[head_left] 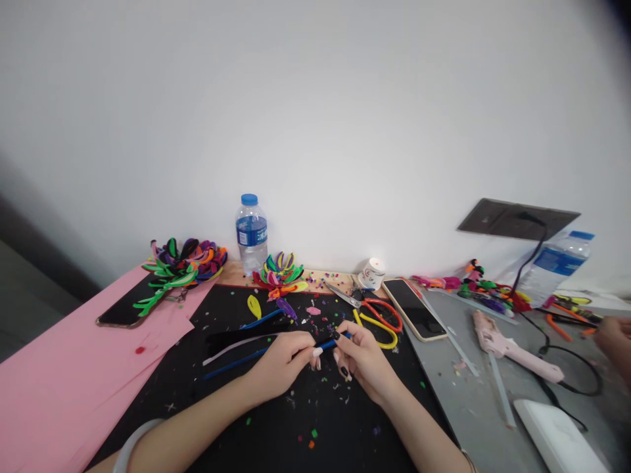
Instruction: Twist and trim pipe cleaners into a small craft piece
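Observation:
My left hand (280,364) and my right hand (362,358) meet over a black sheet (276,427) and both pinch a blue pipe cleaner (326,343). The blue stem runs on to the left across the sheet. A white pipe cleaner (231,348) and another blue one (261,320) lie just beyond my left hand. Small coloured scraps are scattered over the sheet. Yellow-handled scissors (377,325) and red-handled scissors (382,312) lie just past my right hand.
Pink paper (59,374) covers the left, with a phone (125,309) and a pipe-cleaner flower (185,263) on it. A water bottle (251,233), a second flower (280,269), another phone (414,307) and a pink glue gun (513,348) lie around. Another person's hand (614,338) shows at right.

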Demonstrator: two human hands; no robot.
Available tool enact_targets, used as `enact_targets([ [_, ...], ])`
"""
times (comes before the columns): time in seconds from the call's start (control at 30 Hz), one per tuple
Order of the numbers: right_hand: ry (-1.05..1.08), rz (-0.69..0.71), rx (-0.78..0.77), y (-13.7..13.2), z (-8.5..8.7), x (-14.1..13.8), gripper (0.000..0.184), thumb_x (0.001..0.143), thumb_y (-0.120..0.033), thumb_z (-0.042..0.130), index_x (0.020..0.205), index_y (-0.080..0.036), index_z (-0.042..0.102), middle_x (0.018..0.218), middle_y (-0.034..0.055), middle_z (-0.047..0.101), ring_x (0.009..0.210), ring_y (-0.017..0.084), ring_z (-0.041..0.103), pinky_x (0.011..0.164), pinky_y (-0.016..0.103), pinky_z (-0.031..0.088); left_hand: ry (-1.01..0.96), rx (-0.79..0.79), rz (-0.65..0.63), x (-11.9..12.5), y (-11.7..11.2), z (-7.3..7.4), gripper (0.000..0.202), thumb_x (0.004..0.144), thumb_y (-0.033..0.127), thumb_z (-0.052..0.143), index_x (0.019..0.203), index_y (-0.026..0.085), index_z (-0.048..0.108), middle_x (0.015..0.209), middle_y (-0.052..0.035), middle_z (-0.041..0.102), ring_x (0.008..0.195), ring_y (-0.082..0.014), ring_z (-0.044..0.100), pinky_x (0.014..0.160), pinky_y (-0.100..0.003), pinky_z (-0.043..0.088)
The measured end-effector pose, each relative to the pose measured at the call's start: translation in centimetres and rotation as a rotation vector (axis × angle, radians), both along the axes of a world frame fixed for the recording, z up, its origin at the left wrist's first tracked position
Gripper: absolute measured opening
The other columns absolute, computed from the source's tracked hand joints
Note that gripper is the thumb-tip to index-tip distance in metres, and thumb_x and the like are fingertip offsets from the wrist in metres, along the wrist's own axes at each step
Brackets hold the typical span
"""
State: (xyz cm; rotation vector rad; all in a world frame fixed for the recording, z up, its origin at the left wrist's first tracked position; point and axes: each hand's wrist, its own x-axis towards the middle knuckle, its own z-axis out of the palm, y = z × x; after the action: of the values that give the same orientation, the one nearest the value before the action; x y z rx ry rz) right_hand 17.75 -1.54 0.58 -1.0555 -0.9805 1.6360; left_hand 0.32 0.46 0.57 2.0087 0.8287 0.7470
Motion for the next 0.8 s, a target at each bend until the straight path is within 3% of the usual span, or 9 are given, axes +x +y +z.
enact_targets([
  [0.23, -0.016, -0.061, 0.01, 0.1, -0.3, -0.1, 0.025, 0.07, -0.038, 0.064, 0.072, -0.017, 0.05, 0.047, -0.0063, 0.05, 0.032, 0.004, 0.035, 0.031, 0.015, 0.029, -0.052, -0.011, 0.088, -0.2, 0.2, -0.1, 0.034, 0.088, 0.029, 0.038, 0.065, 0.014, 0.058, 0.066, -0.0004, 0.057, 0.066, -0.012, 0.052, 0.065, -0.021, 0.037],
  [0.43, 0.004, -0.068, 0.018, 0.3, -0.6, 0.1, 0.023, 0.071, -0.036, 0.064, 0.073, -0.016, 0.053, 0.05, -0.0022, 0.057, 0.035, 0.006, 0.043, 0.033, 0.016, 0.036, -0.083, -0.127, 0.208, -0.2, 0.4, -0.6, 0.028, 0.085, 0.036, 0.043, 0.072, 0.015, 0.057, 0.055, 0.0052, 0.043, 0.05, -0.0087, 0.039, 0.051, -0.02, 0.031],
  [0.8, 0.035, -0.037, 0.045, 0.2, -0.9, -0.2, 0.026, 0.077, -0.035, 0.058, 0.063, -0.014, 0.053, 0.054, 0.0003, 0.059, 0.036, 0.006, 0.047, 0.035, 0.016, 0.038, -0.171, -0.149, 0.267, -0.2, 0.3, -0.8, 0.025, 0.086, 0.032, 0.041, 0.07, 0.016, 0.05, 0.059, 0.0051, 0.039, 0.049, -0.0077, 0.036, 0.048, -0.02, 0.029],
])
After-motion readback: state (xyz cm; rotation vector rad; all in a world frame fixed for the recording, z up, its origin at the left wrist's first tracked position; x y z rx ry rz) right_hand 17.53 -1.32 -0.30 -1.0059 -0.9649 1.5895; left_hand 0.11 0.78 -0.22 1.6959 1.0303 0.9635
